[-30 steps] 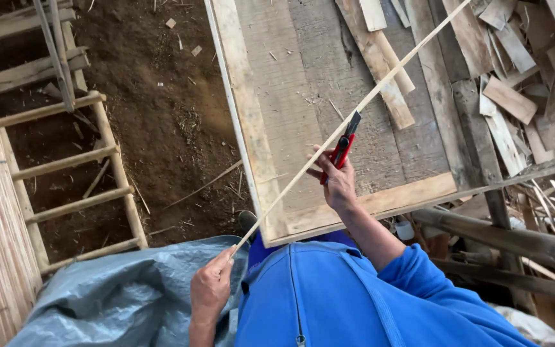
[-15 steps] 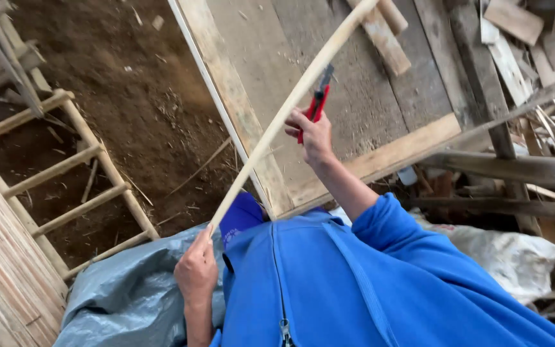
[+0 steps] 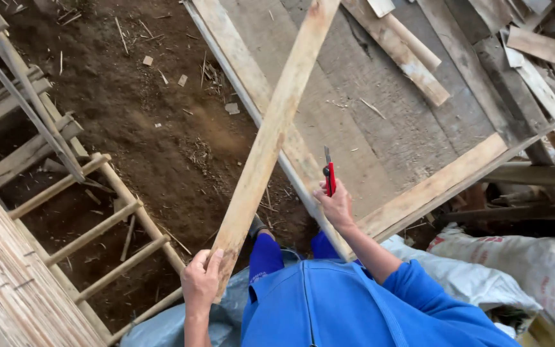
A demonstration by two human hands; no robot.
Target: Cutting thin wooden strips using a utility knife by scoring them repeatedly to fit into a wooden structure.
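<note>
Left hand [image 3: 200,281] fingers are wrapped round the near end of the slat [image 3: 271,135], which runs up toward one o'clock. Right hand [image 3: 336,205] is closed on a red knife [image 3: 330,175], blade up, just right of it. The slat has turned from edge-on to flat face up since a moment ago.

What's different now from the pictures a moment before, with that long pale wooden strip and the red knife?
The long pale wooden strip has been turned: a second ago it showed its thin edge, now its broad face. The right hand has come off it and holds the red utility knife blade-up beside it. The left hand still grips the strip's near end.
</note>
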